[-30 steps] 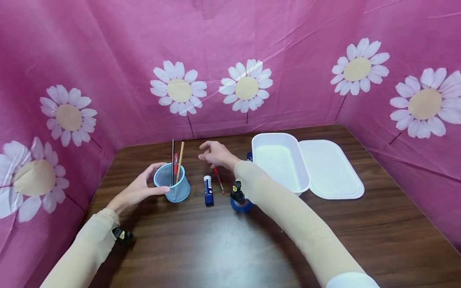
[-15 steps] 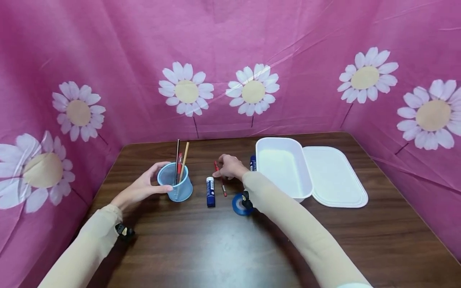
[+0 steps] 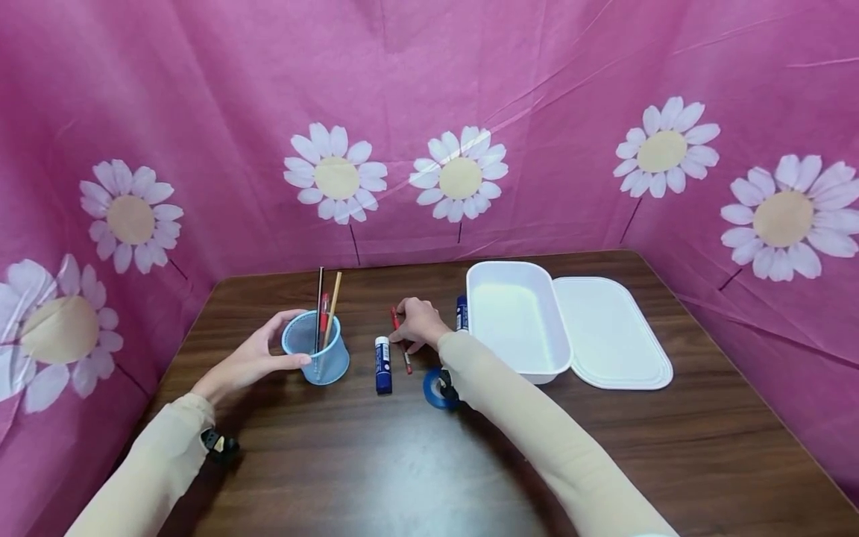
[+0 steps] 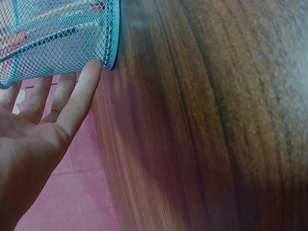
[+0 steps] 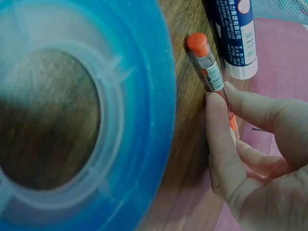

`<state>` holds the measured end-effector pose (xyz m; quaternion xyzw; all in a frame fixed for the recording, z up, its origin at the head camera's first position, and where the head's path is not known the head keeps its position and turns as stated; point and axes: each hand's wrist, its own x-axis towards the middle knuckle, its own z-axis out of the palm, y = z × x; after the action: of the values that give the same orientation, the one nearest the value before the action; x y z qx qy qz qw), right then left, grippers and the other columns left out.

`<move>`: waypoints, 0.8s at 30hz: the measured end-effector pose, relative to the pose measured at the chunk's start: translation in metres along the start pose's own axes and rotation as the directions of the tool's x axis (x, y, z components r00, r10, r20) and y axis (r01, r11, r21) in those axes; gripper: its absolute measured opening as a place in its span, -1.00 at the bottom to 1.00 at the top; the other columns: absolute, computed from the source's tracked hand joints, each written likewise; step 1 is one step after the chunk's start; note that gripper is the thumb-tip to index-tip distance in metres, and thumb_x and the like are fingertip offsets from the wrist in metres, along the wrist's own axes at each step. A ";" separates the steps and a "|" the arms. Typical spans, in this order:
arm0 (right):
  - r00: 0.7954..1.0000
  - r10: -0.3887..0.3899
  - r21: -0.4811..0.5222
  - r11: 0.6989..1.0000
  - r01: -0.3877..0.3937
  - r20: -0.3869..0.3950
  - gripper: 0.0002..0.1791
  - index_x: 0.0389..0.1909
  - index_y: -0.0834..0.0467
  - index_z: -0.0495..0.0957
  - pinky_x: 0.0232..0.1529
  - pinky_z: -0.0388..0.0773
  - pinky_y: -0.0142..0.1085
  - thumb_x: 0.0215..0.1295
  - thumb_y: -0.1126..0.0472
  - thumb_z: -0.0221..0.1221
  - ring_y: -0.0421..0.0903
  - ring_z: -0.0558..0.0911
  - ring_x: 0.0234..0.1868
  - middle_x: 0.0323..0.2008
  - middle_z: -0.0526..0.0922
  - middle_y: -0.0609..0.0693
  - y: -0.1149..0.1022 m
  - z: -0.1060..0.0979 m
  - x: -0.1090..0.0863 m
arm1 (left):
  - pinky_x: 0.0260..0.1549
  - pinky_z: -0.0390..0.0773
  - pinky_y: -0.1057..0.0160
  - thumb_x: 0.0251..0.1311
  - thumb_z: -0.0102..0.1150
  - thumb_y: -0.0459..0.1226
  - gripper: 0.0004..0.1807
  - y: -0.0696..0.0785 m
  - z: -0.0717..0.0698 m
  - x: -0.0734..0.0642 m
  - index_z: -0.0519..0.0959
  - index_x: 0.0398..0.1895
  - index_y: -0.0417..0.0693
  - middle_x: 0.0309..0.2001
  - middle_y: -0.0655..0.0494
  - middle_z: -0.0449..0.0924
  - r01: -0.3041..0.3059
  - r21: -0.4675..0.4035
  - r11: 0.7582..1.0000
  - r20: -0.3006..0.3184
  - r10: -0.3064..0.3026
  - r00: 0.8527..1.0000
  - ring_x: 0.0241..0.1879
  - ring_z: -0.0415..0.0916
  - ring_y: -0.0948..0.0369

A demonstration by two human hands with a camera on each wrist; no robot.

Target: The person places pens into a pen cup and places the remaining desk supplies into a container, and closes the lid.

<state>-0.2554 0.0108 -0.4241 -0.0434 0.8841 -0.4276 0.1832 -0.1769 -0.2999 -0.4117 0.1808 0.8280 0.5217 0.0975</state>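
Observation:
My left hand (image 3: 251, 362) holds a light blue mesh pen holder (image 3: 330, 367) at the table's left, thumb in front and fingers behind. Inside it stand a black pencil (image 3: 319, 298), a tan pencil (image 3: 333, 302) and a red pen (image 3: 325, 312). In the left wrist view, a fingertip touches the mesh near the base. Right of the holder, my right hand (image 3: 421, 327) pinches another red pen (image 5: 208, 65) between thumb and fingers, low at the tabletop. A blue glue stick (image 3: 382, 365) with a white cap lies between the holder and this pen.
A roll of blue tape (image 3: 432, 389) lies under my right wrist. Beyond that forearm, a second blue glue stick (image 3: 461, 313) lies against an open white box (image 3: 520, 309). A white lid (image 3: 614, 335) lies right of the box. Pink flowered cloth (image 3: 403, 89) surrounds the table.
My right hand has come down from above the table and back toward me onto the red pen, now pinching it. The left hand stays on the pen holder; the head view shifts slightly.

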 end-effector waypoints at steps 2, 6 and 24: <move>1.000 0.000 0.010 1.000 0.000 -0.003 -0.37 0.17 0.29 0.51 -0.60 0.68 -0.24 0.06 0.38 0.52 -0.05 0.70 -0.52 -0.23 0.56 0.16 0.000 0.001 0.000 | 0.05 0.50 0.30 0.23 0.41 -0.30 -0.20 0.000 0.000 -0.001 0.23 0.48 0.05 0.26 -0.10 0.45 0.003 0.000 1.000 -0.002 -0.003 1.000 0.20 0.40 -0.10; 1.000 0.011 0.017 1.000 -0.011 -0.005 -0.36 0.18 0.27 0.53 -0.60 0.68 -0.23 0.03 0.40 0.53 -0.03 0.70 -0.55 -0.21 0.55 0.16 -0.001 0.001 0.001 | 0.05 0.50 0.30 0.24 0.40 -0.29 -0.20 0.000 -0.001 -0.001 0.21 0.49 0.03 0.27 -0.11 0.44 0.013 0.001 1.000 0.005 -0.013 1.000 0.22 0.39 -0.10; 0.991 0.011 0.028 0.999 -0.015 0.133 -0.30 0.37 0.25 0.39 -0.50 0.71 -0.18 0.19 0.43 0.39 -0.01 0.67 -0.45 -0.30 0.63 0.20 -0.007 -0.014 0.002 | 0.07 0.49 0.33 0.24 0.41 -0.27 -0.19 0.000 -0.001 0.002 0.20 0.49 0.02 0.30 -0.11 0.39 0.040 -0.032 0.999 0.011 -0.040 0.999 0.25 0.33 -0.01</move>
<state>-0.2624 0.0162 -0.4115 -0.0632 0.8639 -0.4355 0.2451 -0.1791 -0.3000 -0.4106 0.1652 0.8226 0.5317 0.1151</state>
